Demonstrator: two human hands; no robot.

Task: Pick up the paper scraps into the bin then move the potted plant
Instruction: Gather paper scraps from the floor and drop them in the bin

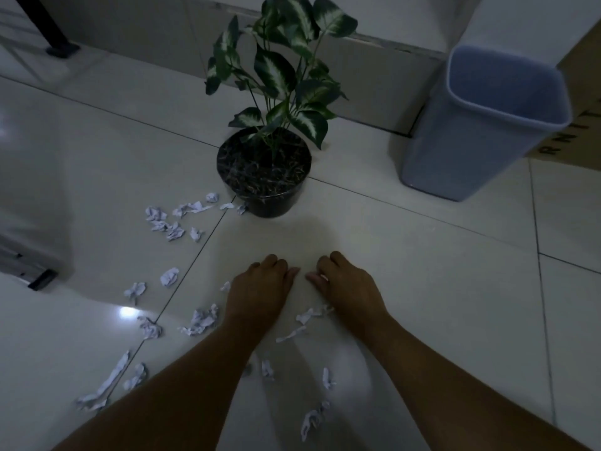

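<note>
Several crumpled white paper scraps [201, 320] lie scattered on the pale tiled floor, mostly left of and below my hands. A potted plant [265, 177] with green-and-white leaves stands in a black pot at centre. The blue-grey bin [471, 131] stands upright at the right, near the wall. My left hand [260, 288] rests low over the floor with fingers curled; a scrap edge shows at its left side. My right hand [344, 284] is beside it, fingers curled, with a bit of white paper visible at the fingertips. Whether either hand grips paper is unclear.
A cardboard box [582, 102] sits behind the bin at the right edge. A black furniture leg [55, 37] stands at the top left, and a dark furniture base [32, 265] juts in at the left. The wall's skirting runs behind the plant.
</note>
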